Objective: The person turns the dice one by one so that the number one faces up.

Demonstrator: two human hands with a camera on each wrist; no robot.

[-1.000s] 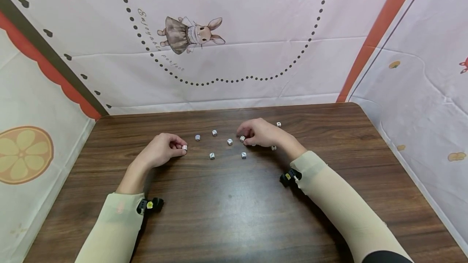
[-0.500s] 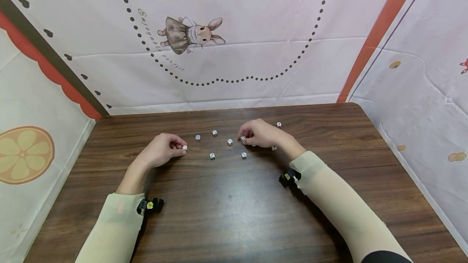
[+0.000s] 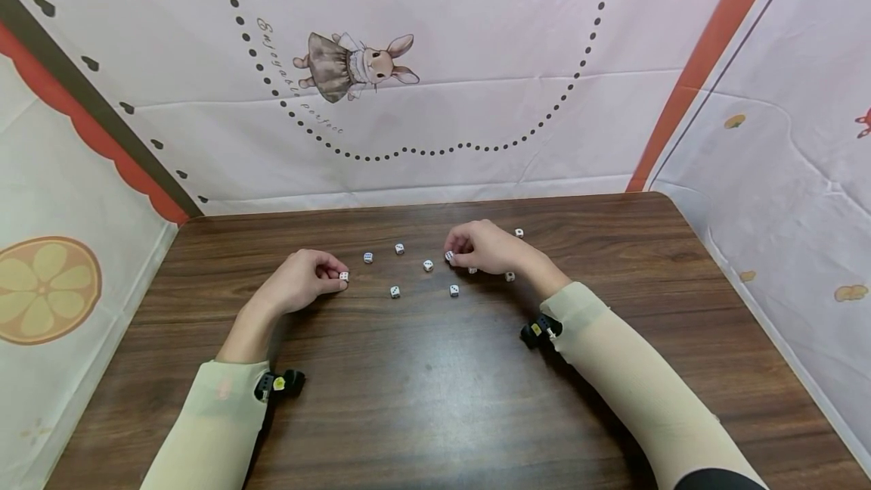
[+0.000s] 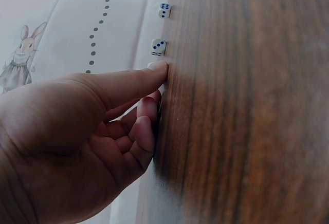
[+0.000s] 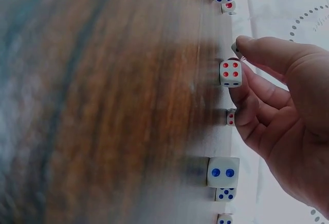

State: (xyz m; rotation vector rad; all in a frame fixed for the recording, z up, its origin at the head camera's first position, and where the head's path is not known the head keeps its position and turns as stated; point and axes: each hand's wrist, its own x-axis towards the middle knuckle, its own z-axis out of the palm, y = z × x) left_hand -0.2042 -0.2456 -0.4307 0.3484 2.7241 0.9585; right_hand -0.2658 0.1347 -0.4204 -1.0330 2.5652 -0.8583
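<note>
My left hand (image 3: 296, 282) is at the left of the scattered dice, its thumb and fingers on a white die (image 3: 343, 277) on the table. In the left wrist view the left hand (image 4: 87, 126) hides that die. Right of the middle, my right hand (image 3: 486, 246) pinches another white die (image 3: 449, 256) between thumb and fingers. The right wrist view shows this pinched die (image 5: 236, 49) tilted at the thumb tip, mostly covered. A die with four red pips (image 5: 231, 73) stands close by the right fingers. The same view shows a die with two blue pips (image 5: 223, 172) below the right hand.
Several more dice lie on the brown wooden table (image 3: 422, 399), among them one die (image 3: 428, 265) between the hands, one nearer die (image 3: 454, 290), and one die (image 3: 519, 233) behind the right wrist. A printed cloth (image 3: 435, 112) hangs along the table's back edge.
The die in my right fingers has turned and shows a different face, shifting very slightly left. My right hand has moved a touch to the right. The left hand stays still.
</note>
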